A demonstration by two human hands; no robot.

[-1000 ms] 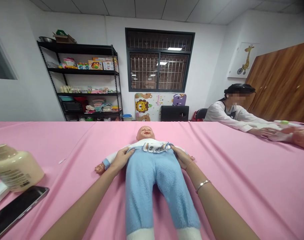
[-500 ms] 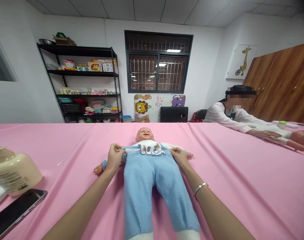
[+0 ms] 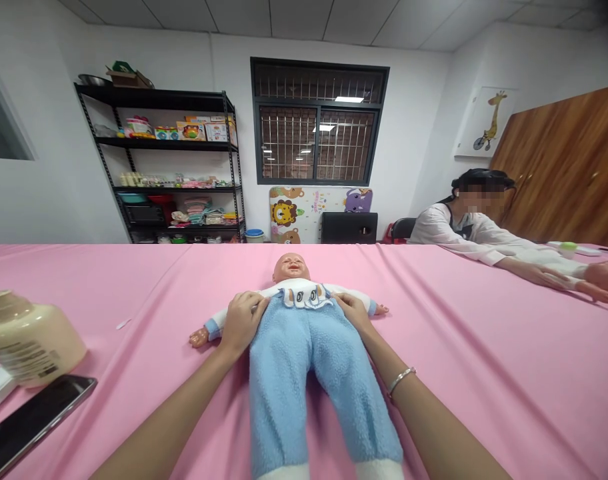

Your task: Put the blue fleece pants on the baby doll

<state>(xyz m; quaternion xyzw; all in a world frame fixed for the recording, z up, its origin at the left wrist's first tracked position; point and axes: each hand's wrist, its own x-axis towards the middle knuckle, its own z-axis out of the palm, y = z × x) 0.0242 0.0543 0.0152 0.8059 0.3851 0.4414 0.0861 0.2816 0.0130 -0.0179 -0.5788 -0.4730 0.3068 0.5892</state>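
A baby doll (image 3: 291, 268) lies face up on the pink-covered table (image 3: 159, 293), its head away from me and its arms spread. It wears a white top with blue cuffs and fluffy blue trousers (image 3: 284, 360) with an animal-face frill at the waist. My left hand (image 3: 244, 319) pinches the waistband at its left side, fingers bent over the edge. At the waistband's right side, my right hand (image 3: 353, 312) has its fingers closed on the fabric.
On the left are a pump bottle (image 3: 34, 340) and a black phone (image 3: 37, 420). At the right a person (image 3: 449, 230) leans over another doll (image 3: 604, 275). A shelf (image 3: 159, 143) stands behind the table.
My left hand has moved inward to the right, and the waistband that it held stretched out now lies against the doll. My right hand has stayed nearly in place.
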